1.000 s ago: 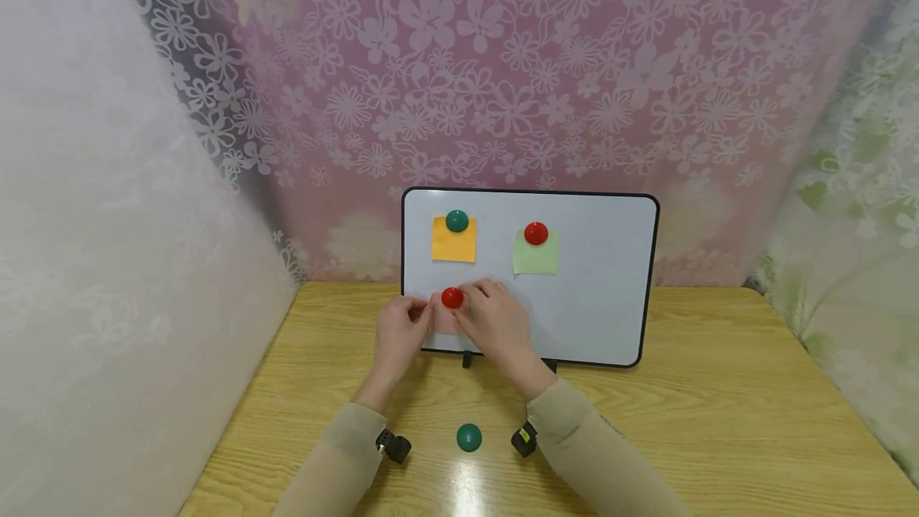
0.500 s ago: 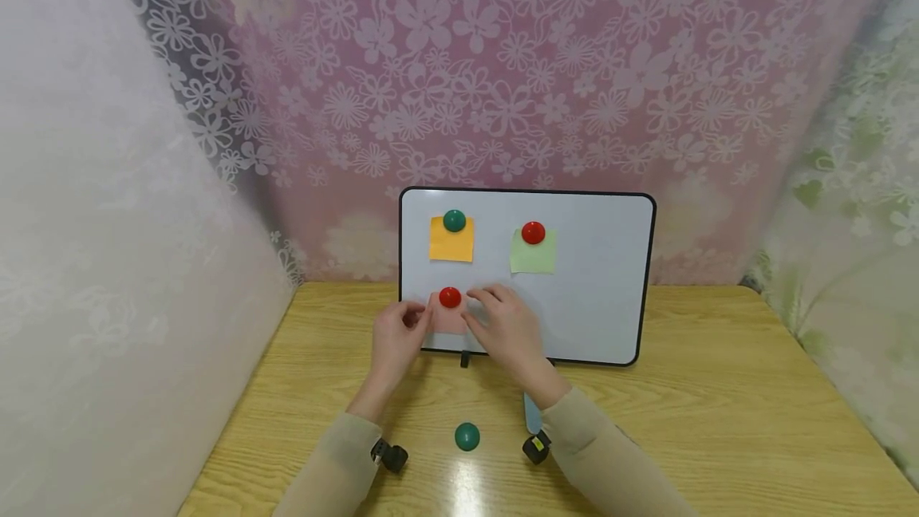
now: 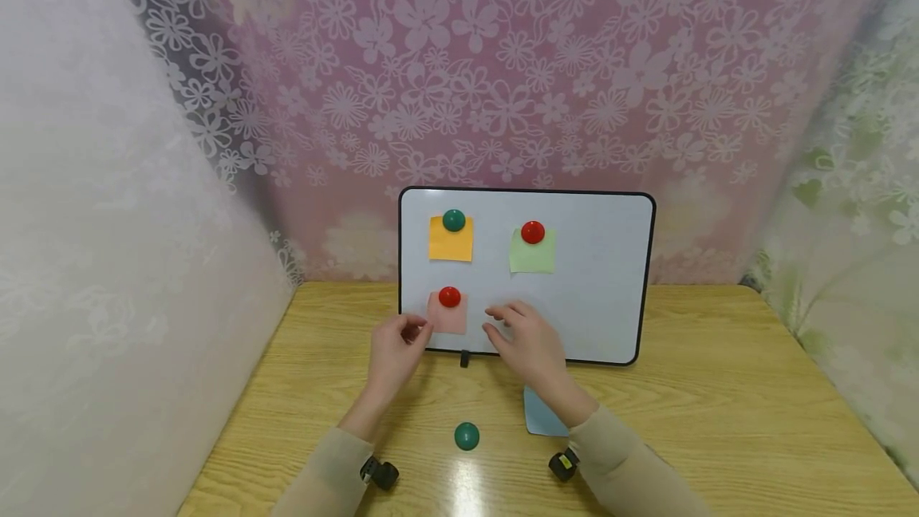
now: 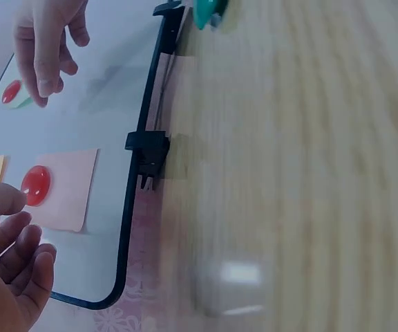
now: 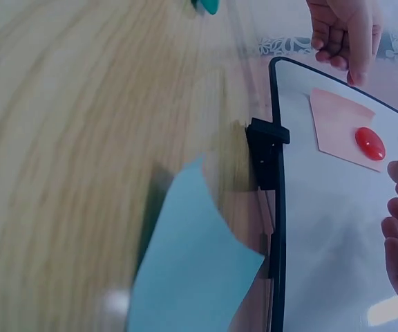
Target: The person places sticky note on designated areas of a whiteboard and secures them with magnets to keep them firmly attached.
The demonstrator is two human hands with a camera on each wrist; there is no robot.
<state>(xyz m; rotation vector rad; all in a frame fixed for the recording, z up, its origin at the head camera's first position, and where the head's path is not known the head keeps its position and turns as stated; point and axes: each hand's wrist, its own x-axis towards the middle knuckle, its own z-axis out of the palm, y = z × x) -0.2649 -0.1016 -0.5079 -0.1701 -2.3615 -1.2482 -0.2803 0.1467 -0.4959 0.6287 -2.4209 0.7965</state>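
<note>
A pink sticky note (image 3: 448,321) hangs at the lower left of the whiteboard (image 3: 596,278), with a red round magnet (image 3: 450,297) over its top edge. Just left of the note, my left hand (image 3: 397,353) has its fingers loosely bent and holds nothing; the left wrist view shows thumb and fingers apart. To the note's right, my right hand (image 3: 531,344) hovers before the board with relaxed, parted fingers and nothing in them. Beneath the right wrist a blue sticky note (image 3: 543,413) lies on the table, partly hidden by the forearm.
Higher on the board, a green magnet (image 3: 454,220) pins an orange note (image 3: 451,240) and another red magnet (image 3: 533,232) pins a light green note (image 3: 532,254). A loose green magnet (image 3: 467,436) lies on the wooden table (image 3: 718,389). Black feet (image 3: 464,359) support the board.
My right hand has drawn away from the red magnet, moving right and slightly down. My left hand has dropped back a little from the pink note. More of the blue note shows.
</note>
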